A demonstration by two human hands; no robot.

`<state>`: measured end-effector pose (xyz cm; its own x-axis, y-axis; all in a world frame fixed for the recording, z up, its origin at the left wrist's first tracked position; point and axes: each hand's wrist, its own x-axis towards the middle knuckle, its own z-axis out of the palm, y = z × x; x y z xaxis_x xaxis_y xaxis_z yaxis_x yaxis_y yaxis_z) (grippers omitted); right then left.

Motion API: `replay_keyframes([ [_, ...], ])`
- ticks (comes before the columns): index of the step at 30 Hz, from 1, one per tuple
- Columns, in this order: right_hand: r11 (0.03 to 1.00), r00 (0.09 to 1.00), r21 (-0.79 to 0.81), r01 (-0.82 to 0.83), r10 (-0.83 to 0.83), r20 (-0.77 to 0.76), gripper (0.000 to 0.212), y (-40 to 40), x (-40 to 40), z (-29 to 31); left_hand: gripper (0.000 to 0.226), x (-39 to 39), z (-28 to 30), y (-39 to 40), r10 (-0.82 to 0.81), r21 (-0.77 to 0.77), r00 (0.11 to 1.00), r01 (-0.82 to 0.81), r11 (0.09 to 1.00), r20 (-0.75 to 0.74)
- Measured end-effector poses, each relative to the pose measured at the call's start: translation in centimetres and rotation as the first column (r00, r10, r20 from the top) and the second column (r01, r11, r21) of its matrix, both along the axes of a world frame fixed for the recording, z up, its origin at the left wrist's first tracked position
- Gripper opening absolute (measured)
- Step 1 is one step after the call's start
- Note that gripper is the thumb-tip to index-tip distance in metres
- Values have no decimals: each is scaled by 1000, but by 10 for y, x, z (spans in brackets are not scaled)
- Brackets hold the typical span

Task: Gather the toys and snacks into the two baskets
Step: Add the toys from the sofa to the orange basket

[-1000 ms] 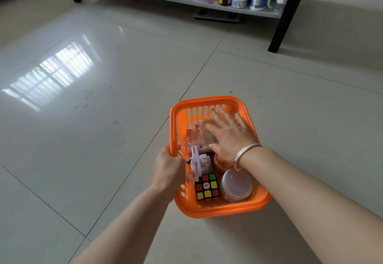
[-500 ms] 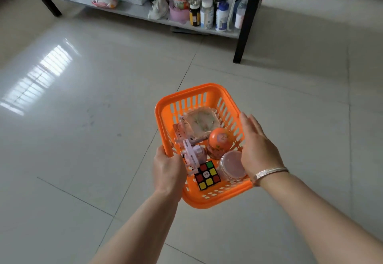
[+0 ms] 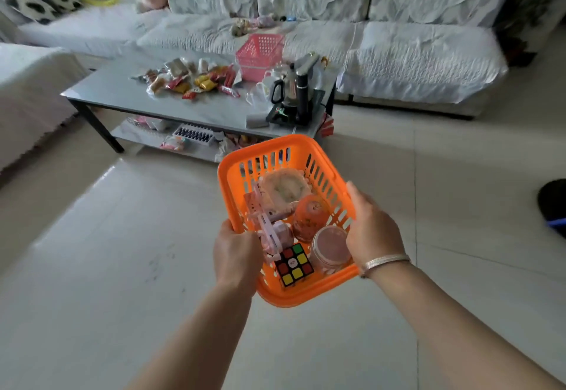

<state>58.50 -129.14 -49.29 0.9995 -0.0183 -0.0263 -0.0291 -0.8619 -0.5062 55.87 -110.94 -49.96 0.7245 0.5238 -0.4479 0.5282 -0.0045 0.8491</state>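
A: What is held by the hands?

B: An orange basket (image 3: 235, 181) is held up over the floor (image 3: 92, 251). Its left rim is gripped by the left hand (image 3: 237, 253), with the fingers curled over the edge. Its right side is pressed by the right hand (image 3: 372, 230), with the fingers laid out flat along the wall. A silver bracelet (image 3: 384, 262) is worn on the right wrist.

A: What is seen between the hands?

B: Toys are packed inside the basket. A color cube (image 3: 294, 264) is tucked at the near end, close to the left hand. A round tub with a pink lid (image 3: 332, 248) is set just beside the right hand. An orange ball toy (image 3: 311, 213) is found a bit farther out. A pale pink plastic toy (image 3: 271, 232) is leaned by the left hand. A round flat thing (image 3: 284, 189) is laid at the far end. What it is cannot be told.

A: And far past the hands?

B: A gray surface (image 3: 122, 86) is seen well ahead, to the left. A pile of snacks (image 3: 191, 78) is spread on it. A pink basket (image 3: 260, 52) is placed just right of the snacks. A kettle set (image 3: 295, 92) is kept on the right end. A white sofa (image 3: 413, 52) is seen behind it all, with small toys (image 3: 254, 23) left on its seat.
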Motion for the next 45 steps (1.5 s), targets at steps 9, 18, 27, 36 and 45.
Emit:
replay_keyframes([
  [9, 937, 962, 275, 215, -251, 106, 54, -94, 22, 141, 32, 34, 149, -85, -120, -35, 990, 123, 992, 67],
  [18, 914, 944, 277, 295, -323, 62, 52, -159, 83, 190, 29, 98, 186, -142, -313, -42, 947, 316, 948, 69],
  [27, 836, 916, 417, 356, -401, 22, 55, -222, 160, 214, 32, 187, 212, -190, -469, -25, 883, 470, 882, 39],
  [36, 757, 913, 566, 327, -408, 19, 50, -299, 252, 232, 67, 295, 232, -241, -519, 19, 854, 519, 854, -32],
  [45, 800, 980, 588, 119, -188, 58, 55, -409, 358, 256, 71, 444, 270, -309, -539, 364, 842, 493, 790, 29],
])
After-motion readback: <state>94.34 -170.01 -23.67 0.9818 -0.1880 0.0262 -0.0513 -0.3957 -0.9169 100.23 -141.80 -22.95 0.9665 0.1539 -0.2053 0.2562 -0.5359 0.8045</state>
